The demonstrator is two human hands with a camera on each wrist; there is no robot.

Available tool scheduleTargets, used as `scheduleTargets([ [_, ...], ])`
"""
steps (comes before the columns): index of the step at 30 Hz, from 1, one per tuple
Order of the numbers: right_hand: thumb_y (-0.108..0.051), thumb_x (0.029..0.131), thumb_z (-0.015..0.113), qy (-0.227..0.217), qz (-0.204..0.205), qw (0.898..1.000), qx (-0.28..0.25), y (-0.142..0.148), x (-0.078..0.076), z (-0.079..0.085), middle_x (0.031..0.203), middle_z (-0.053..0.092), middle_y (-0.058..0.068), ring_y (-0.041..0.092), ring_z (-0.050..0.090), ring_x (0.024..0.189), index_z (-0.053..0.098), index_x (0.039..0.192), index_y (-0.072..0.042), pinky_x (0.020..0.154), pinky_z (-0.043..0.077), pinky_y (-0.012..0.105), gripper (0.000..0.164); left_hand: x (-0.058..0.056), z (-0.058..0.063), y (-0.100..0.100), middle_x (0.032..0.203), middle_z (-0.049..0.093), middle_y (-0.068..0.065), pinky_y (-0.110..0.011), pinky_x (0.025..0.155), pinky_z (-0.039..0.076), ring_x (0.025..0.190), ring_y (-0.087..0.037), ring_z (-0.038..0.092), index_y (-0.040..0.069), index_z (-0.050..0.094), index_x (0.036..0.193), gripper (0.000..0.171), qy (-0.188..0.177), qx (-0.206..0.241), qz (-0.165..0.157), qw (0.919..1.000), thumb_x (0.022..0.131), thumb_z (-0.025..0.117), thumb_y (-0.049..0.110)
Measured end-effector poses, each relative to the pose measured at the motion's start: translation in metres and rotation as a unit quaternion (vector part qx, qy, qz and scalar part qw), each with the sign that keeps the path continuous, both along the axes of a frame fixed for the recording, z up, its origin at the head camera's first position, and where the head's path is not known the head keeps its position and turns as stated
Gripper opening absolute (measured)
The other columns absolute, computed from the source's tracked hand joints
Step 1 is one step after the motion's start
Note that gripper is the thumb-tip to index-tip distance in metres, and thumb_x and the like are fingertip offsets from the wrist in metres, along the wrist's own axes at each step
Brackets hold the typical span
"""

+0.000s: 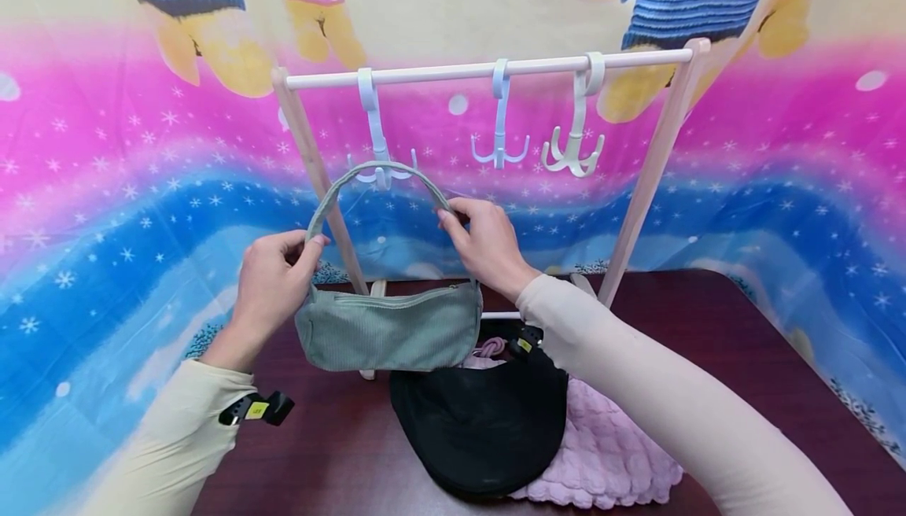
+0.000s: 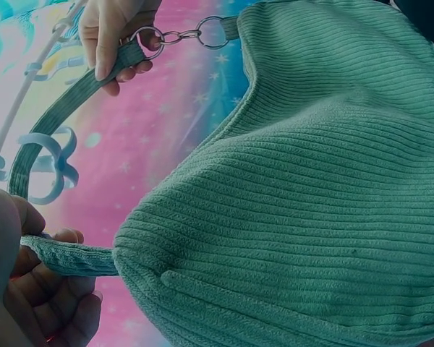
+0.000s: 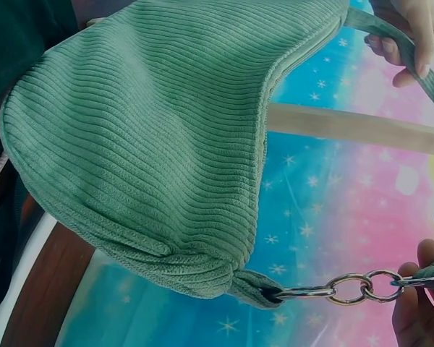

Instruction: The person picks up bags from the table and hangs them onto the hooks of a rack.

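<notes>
A sage-green corduroy shoulder bag (image 1: pixel 392 331) hangs upright by its strap (image 1: pixel 382 164) in front of the rack, zipper along its top edge. My left hand (image 1: pixel 272 280) pinches the strap's left side, a little above the bag body. On the right side, my right hand (image 1: pixel 488 245) holds the strap between thumb and fingers. Metal rings (image 3: pixel 358 287) link that strap end to the bag in the right wrist view. The raised strap loop overlaps the prongs of the leftmost white hook (image 1: pixel 371 99) in the head view.
A wooden rack's rail (image 1: pixel 439 73) carries two more multi-prong hooks, a middle one (image 1: pixel 499 123) and a cream right one (image 1: pixel 576 134). A black bag (image 1: pixel 488 429) lies over a pink puckered item (image 1: pixel 609 453) on the dark table (image 1: pixel 318 453). A printed backdrop (image 1: pixel 800 146) stands behind.
</notes>
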State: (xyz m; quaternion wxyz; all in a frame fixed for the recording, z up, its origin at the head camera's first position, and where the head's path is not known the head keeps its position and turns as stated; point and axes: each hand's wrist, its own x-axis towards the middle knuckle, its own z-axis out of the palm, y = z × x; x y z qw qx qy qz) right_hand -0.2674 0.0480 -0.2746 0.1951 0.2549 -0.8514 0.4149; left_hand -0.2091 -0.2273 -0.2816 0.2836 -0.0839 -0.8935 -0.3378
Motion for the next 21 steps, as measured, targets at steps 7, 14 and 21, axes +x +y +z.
scheduleTargets([
  [7,-0.023,0.105,0.056,-0.002,-0.004,1.000,0.005,0.0007,-0.0007,-0.0038,0.074,0.066,0.002,0.017,0.037,0.052,0.075,0.101,-0.012,0.055,0.032,0.030,0.022,-0.0007,-0.0020,0.0007,0.057,0.055,-0.004,-0.030,0.041,0.033,0.045,-0.012,0.045,0.012,0.070,0.076,0.039,-0.001,-0.005,0.002,1.0000,0.104,0.054,0.034],
  [14,-0.025,0.105,0.055,-0.012,0.000,1.000,0.010,0.0004,-0.0007,-0.0079,0.072,0.063,0.001,0.017,0.035,0.049,0.074,0.100,-0.014,0.051,0.029,0.030,0.022,-0.0009,-0.0036,0.0006,0.057,0.054,-0.004,-0.031,0.041,0.033,0.045,-0.012,0.045,0.011,0.067,0.071,0.040,-0.002,-0.002,-0.001,1.0000,0.104,0.055,0.032],
  [21,-0.025,0.105,0.056,-0.016,-0.001,1.000,0.012,-0.0001,-0.0003,-0.0106,0.071,0.063,0.001,0.016,0.033,0.048,0.074,0.102,-0.013,0.048,0.027,0.028,0.022,-0.0011,-0.0042,0.0004,0.055,0.053,-0.003,-0.031,0.042,0.032,0.046,-0.013,0.045,0.012,0.067,0.071,0.040,-0.001,-0.004,0.001,1.0000,0.104,0.055,0.032],
])
